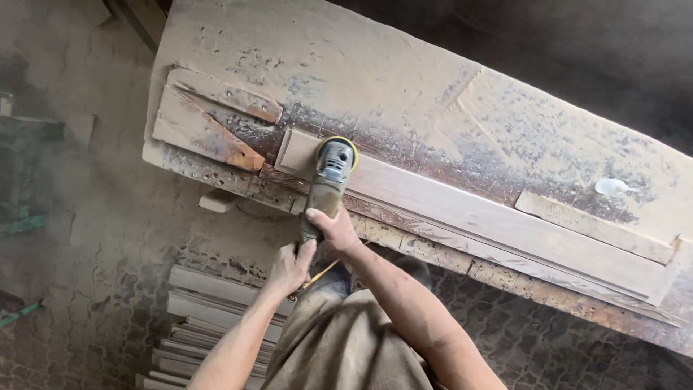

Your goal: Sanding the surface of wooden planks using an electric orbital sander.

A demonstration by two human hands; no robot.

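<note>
Now both hands are gripping a dusty grinder (326, 184): right hand (333, 230) wrapping its body, left hand (287, 269) clasping its tail, disc pressing a long plank (498, 220) at frame centre.

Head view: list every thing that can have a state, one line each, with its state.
Angle grinder: held in both hands, disc end resting on the long board.
Right hand: closed over the grinder's body.
Left hand: closed on the grinder's rear end.
Long board: lying flat along the workbench edge.
Workbench: coated in dust.
Stacked planks: piled flat on the floor.
</note>
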